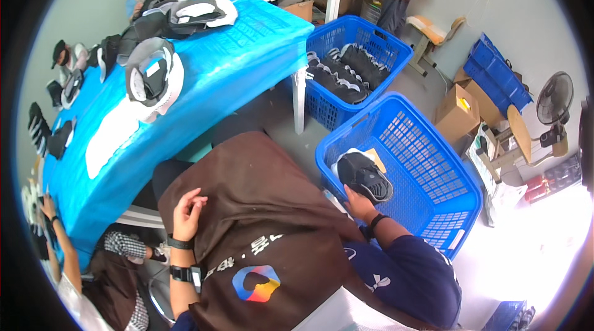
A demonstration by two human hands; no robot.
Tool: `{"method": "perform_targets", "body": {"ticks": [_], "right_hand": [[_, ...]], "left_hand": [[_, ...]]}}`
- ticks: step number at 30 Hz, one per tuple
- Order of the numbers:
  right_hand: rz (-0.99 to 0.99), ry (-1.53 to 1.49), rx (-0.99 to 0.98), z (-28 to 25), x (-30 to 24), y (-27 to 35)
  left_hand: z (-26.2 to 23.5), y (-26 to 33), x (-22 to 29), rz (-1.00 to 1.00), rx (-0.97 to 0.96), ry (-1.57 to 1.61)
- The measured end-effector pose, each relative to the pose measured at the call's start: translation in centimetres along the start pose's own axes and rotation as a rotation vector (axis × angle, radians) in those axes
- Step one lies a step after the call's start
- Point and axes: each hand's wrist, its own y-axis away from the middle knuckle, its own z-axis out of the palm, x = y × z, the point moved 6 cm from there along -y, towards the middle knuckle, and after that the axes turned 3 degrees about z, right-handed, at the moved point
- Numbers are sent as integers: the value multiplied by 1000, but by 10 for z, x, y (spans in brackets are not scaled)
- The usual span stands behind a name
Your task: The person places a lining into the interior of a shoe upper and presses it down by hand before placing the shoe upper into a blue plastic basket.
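Right of centre, our right hand (357,200) grips a black shoe upper (365,176) by its lower edge, inside the near blue basket (433,176). The upper's long axis runs toward the lower right, up and right of the grip. Our left hand (187,212) lies loosely curled, holding nothing, on the brown apron (260,207) (well apart from the upper). A tan cardboard box (456,114) bearing a small yellow label stands at the right.

A second blue basket (365,37) full of dark shoe uppers — beside a blue-covered table (247,52), cardboard box (456,114), fan (554,99).
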Motion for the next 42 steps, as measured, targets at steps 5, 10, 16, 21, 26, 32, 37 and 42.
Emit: {"method": "perform_targets", "body": {"ticks": [5, 10, 16, 21, 26, 32, 37, 42], "right_hand": [[114, -70, -71, 3, 4, -3], [82, -180, -25, -16, -11, 5], [132, -25, -29, 3, 21, 18], [-330, -81, 270, -42, -21, -23], [-468, -181, 344, -133, -120, -82], [-776, -140, 440, -236, -270, -128], [-795, 12, 603, -271, -333, -207], [-515, 135, 676, -291, -325, -315]], "left_hand": [[-1, -1, 4, 19, -2, -75], [-10, 6, 0, 34, 19, -39], [1, 5, 7, 93, -34, -80], [-10, -4, 4, 94, -54, 47], [-48, -63, 84, 380, 249, -440], [-126, -163, 77, 249, 722, -565], [-157, -206, 31, 13, 728, -451], [-119, -203, 38, 27, 663, 175]]}}
